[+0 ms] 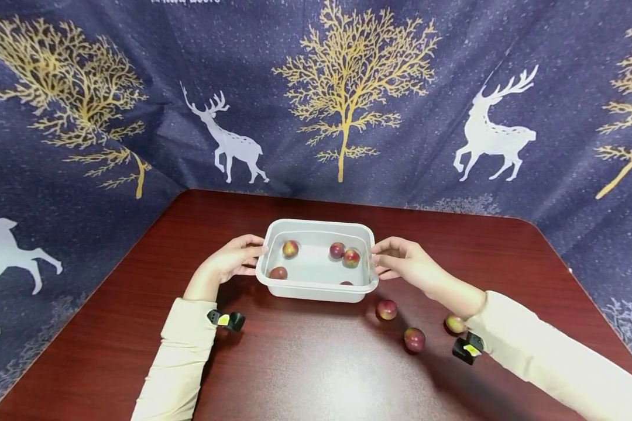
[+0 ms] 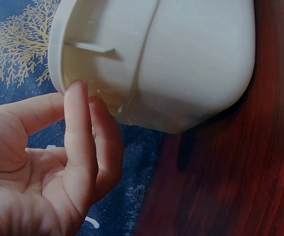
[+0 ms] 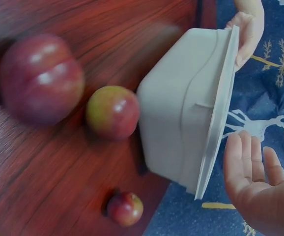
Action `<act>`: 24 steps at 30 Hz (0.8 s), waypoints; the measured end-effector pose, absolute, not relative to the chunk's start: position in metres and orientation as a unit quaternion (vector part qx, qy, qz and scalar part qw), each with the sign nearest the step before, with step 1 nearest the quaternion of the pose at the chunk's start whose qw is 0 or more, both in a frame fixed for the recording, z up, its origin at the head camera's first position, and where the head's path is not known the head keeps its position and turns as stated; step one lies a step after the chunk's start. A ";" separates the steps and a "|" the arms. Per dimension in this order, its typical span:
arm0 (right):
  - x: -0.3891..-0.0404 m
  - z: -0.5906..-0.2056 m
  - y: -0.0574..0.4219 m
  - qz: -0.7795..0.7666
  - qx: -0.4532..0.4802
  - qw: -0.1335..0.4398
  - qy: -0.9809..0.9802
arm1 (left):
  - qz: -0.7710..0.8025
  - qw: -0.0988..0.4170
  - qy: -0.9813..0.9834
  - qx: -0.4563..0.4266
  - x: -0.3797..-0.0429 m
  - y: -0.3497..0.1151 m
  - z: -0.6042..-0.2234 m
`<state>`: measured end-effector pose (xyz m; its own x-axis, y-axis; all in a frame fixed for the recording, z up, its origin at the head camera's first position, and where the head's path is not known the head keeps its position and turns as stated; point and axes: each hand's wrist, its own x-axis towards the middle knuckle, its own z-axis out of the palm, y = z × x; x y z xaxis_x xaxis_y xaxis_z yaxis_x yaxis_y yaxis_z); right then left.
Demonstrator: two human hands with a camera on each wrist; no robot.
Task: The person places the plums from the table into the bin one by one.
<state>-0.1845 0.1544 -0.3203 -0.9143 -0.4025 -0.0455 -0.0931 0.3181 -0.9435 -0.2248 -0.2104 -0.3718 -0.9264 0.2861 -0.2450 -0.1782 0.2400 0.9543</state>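
A white plastic bin [image 1: 316,293] stands mid-table with several red-and-yellow plums inside, one a plum [image 1: 290,248] at the left. At its left end my left hand [image 1: 235,257] grips the rim; the left wrist view shows the fingers [image 2: 78,132] under the lip and the thumb reaching behind it. By the opposite end is my right hand [image 1: 405,260]. In the right wrist view its fingers are fairly straight, close beside the rim, with the thumb apart. Whether they touch the rim is hard to tell. The front wall hides part of one plum [image 1: 346,283].
Loose plums lie on the dark red table [image 1: 284,362]: one plum [image 1: 386,310] near the bin's front right corner, another plum [image 1: 414,340] nearer me, and a yellowish plum [image 1: 455,324] beneath my right forearm. A blue cloth [image 1: 316,99] with deer and trees hangs behind.
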 end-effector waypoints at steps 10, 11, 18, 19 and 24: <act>-0.176 -0.323 0.176 -0.511 -0.183 0.102 0.833 | 0.611 0.191 0.767 0.034 -0.226 -0.210 -0.375; -0.176 -0.324 0.178 -0.504 -0.187 0.097 0.838 | 0.611 0.192 0.767 0.034 -0.226 -0.210 -0.375; -0.174 -0.331 0.199 -0.443 -0.192 0.064 0.873 | 0.615 0.192 0.764 0.033 -0.229 -0.209 -0.378; -0.174 -0.332 0.202 -0.434 -0.193 0.059 0.878 | 0.614 0.192 0.765 0.032 -0.230 -0.210 -0.378; -0.172 -0.334 0.214 -0.396 -0.197 0.040 0.896 | 0.611 0.188 0.769 0.031 -0.230 -0.213 -0.378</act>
<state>-0.1721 0.2136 -0.3342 -0.9192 -0.3846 0.0844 -0.3212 0.6083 -0.7258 -0.2302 -0.2126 -0.3781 -0.9273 0.2777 -0.2510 -0.1818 0.2521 0.9505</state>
